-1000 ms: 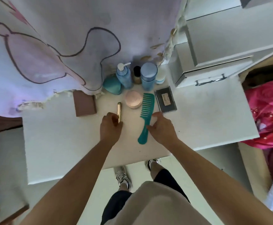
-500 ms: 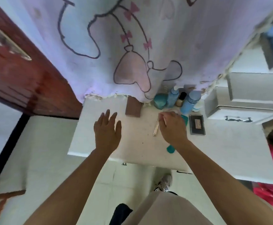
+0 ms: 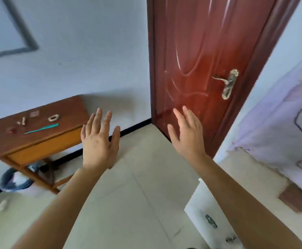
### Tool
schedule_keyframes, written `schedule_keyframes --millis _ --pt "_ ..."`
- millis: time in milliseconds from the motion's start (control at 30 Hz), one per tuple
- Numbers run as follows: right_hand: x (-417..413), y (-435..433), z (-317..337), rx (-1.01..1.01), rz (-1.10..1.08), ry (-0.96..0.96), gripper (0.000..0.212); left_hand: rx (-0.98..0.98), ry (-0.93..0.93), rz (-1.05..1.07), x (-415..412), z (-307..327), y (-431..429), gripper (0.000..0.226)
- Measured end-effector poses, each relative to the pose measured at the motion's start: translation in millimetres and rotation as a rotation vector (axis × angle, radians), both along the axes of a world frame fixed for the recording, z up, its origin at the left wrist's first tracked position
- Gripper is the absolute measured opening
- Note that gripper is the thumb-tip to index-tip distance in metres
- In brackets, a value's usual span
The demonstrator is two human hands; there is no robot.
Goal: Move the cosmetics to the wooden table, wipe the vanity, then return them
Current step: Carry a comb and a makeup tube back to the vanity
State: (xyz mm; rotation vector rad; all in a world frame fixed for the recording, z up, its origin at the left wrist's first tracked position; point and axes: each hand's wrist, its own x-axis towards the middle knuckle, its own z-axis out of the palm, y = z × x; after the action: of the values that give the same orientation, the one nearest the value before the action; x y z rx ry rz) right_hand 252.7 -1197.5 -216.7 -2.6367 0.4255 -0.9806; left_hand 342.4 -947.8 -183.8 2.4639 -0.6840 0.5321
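Head view: we hold left hand (image 3: 99, 142) and right hand (image 3: 186, 135) open, apart, empty. The wooden table (image 3: 69, 112) lies far left, nearer the left hand; its teal item (image 3: 42, 128) runs left-right.

Red door (image 3: 191, 51), white wall (image 3: 83, 51), tiled floor (image 3: 137, 194)

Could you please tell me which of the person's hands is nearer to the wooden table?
Left. The left hand hovers open beside the wooden table; the right hand is farther right, in front of the red door.
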Motion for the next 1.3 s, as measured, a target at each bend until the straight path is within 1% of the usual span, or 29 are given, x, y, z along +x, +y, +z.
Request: schedule_keyframes --millis 67,133,300,467,567,667,800,934,1067,1300 --pt "46 44 8 -0.043 0.119 0.005 0.052 -0.021 0.013 0.105 19 8 52 0.058" --pt "91 92 14 -0.041 0.244 0.032 0.053 -0.015 0.009 0.215 34 9 103 0.059" --pt "182 195 2 -0.063 0.492 0.111 0.053 -0.030 0.023 0.426 67 -14 198 0.057" --pt "274 266 -30 -0.027 0.641 0.136 0.054 0.007 0.075 0.540 133 -37 253 0.059" --pt "341 297 -47 0.010 0.701 0.198 0.053 0.088 0.082 0.548 192 -44 277 0.061" --pt "416 327 -54 0.048 0.730 0.289 0.052 0.184 0.134 0.552 263 -38 302 0.062" --pt "496 358 -47 0.042 0.765 0.333 0.050 0.257 0.157 0.575 338 -25 336 0.062" --pt "563 391 -39 0.020 0.776 0.386 0.052 0.197 0.187 0.618 397 -22 361 0.059" --pt "617 427 -40 -0.024 0.792 0.406 0.055 0.179 0.215 0.616 456 -36 389 0.061" --pt "708 484 -57 -0.031 0.695 0.480 0.059 0.242 0.309 0.543 568 -68 466 0.065"
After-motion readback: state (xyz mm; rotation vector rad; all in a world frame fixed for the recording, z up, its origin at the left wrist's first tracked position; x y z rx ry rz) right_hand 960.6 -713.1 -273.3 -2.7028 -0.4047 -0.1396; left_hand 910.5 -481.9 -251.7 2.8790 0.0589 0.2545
